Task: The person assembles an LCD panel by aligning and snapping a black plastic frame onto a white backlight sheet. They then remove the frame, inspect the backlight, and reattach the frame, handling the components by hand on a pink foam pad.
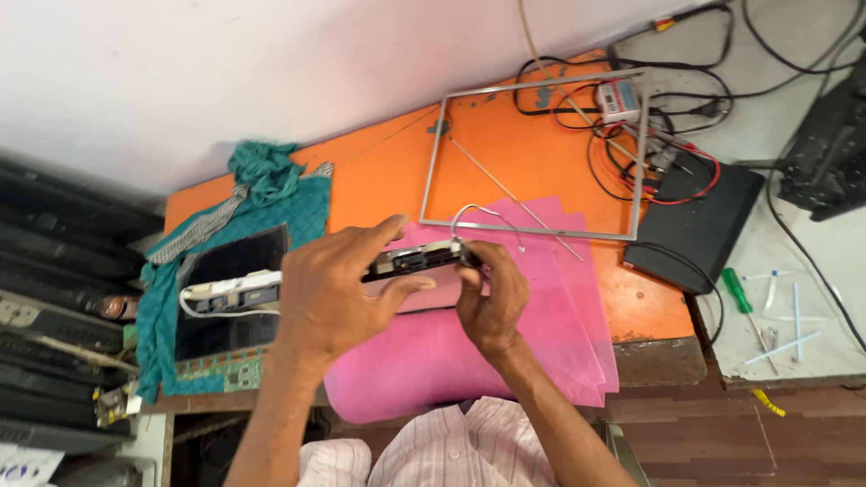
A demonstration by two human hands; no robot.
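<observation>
- The left hand (338, 289) closes around the left part of a long, narrow dark circuit assembly (417, 260), thumb under it and fingers over the top, so the strip is lifted edge-on above the bench rather than lying flat.
- The right hand (492, 293) pinches the strip's right end, fingertips curled in at the spot where a thin white wire (483, 215) loops up out of it; the grip looks like a steadying one at the connection.
- Held between both hands, the assembly hangs just above a stack of pink plastic sheets (550, 316), which cover the near part of the orange bench top (523, 158) and act as a soft underlay.
- To the left, a dark display panel (230, 293) rests on a teal cloth (298, 203), with a white strip with cable (230, 293) lying across it; the cloth pads the glass.
- Beyond the hands a thin metal frame (541, 158) lies flat on the bench, well apart from the strip.
- At the far right corner, tangled red and black wires (667, 153) run over a black box (699, 225).
- A green-handled screwdriver (741, 298) lies on the grey surface to the right, out of reach of either hand.
</observation>
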